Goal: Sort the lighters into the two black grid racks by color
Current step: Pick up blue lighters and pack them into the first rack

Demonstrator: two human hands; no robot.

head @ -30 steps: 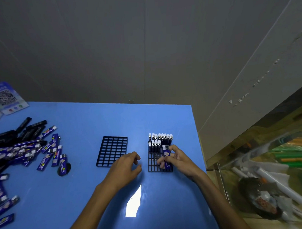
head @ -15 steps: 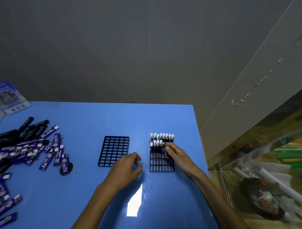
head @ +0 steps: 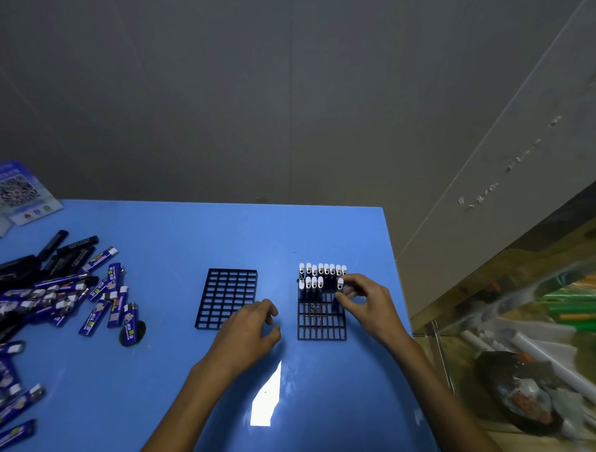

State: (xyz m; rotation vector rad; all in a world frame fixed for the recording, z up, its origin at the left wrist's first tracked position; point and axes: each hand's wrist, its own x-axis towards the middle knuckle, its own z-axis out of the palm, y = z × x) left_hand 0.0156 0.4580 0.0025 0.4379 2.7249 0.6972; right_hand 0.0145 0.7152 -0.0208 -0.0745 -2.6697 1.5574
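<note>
Head view: the right hand (head: 366, 299) hovered over the right rack (head: 321, 318), its thumb and fingertips pinching a blue lighter (head: 339, 290) that stood upright in the second row, probably to seat it straight in its cell. The left hand (head: 248, 332) rested on the blue table (head: 175, 237) between the two racks, fingers loosely curled and holding nothing, its knuckles just over the near corner of the left rack (head: 226, 297) (perhaps waiting for the next pick).

Two racks lay side by side. The right one held a full far row of about eight white-capped lighters and roughly five in the second row, the pinched one included; its nearer rows were bare. The left rack held none, presumably kept for the black ones. The loose pile (head: 49, 295) at the table's left edge mixed blue and black lighters, too many and too overlapped to count.
</note>
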